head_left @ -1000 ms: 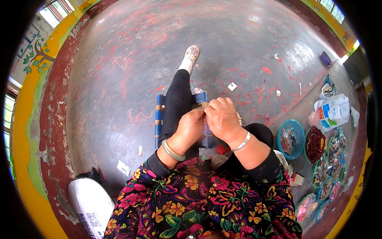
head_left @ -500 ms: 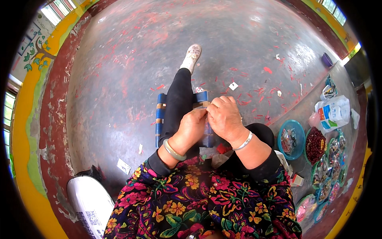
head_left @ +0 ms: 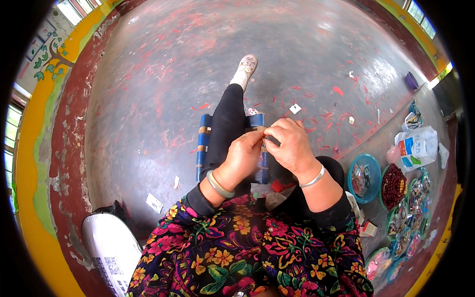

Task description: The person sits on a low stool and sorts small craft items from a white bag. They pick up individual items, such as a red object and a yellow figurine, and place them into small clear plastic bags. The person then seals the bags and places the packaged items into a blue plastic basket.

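Note:
My left hand (head_left: 243, 154) and my right hand (head_left: 291, 146) meet at the fingertips above my lap. Both are closed in a pinch, thumbs against forefingers. Whatever sits between the fingertips is too small to make out. A pale bangle (head_left: 219, 184) circles my left wrist, and a silver bracelet (head_left: 313, 176) my right. Beneath the hands stands a blue frame with brown bands (head_left: 202, 141), partly hidden by my outstretched leg (head_left: 225, 126).
To my right stand a blue basin (head_left: 364, 178) with small packets, a bowl of dark red beads (head_left: 394, 185), several dishes of small items (head_left: 398, 218) and a white plastic bag (head_left: 418, 147). A white rounded object (head_left: 111, 247) is at lower left. Red scraps litter the floor (head_left: 148, 138).
My right hand's fingers have spread slightly from the left's at the knuckles, while the fingertips stay together. The whole view has shifted a little.

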